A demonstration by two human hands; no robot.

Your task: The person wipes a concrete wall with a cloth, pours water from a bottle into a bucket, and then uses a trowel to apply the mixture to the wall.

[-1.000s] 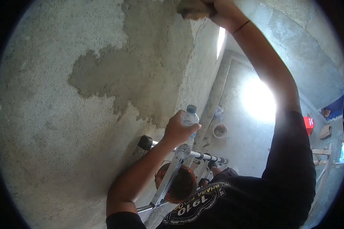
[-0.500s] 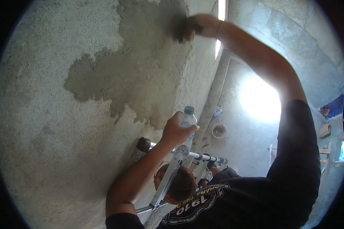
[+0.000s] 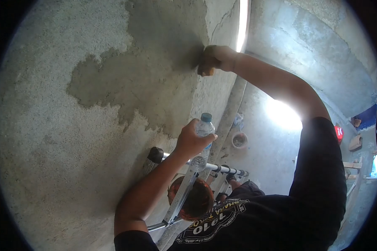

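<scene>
My left hand [image 3: 192,140] is wrapped round a clear plastic water bottle [image 3: 201,157] with a dark blue-green cap. It holds the bottle upright, just above the top of a metal ladder [image 3: 180,197]. My right hand [image 3: 218,57] is raised at the wall's edge, its fingers closed round a small yellow-brown block [image 3: 206,71], whose exact kind I cannot make out. The block is against or very near the wall [image 3: 50,146]. Darker, wet-looking plaster [image 3: 155,75] covers the wall's upper part; the surface around it is paler and rougher.
An orange-rimmed bucket [image 3: 205,194] with dark contents is behind the ladder rail. Far below, a small pail [image 3: 239,140] and a crumpled plastic piece [image 3: 238,120] lie on the concrete floor [image 3: 255,150]. Wooden framing [image 3: 352,165] stands at the right.
My right hand has moved down along the wall's edge with the yellow-brown block. My left hand and the bottle have barely shifted. A red object now shows beside my right sleeve.
</scene>
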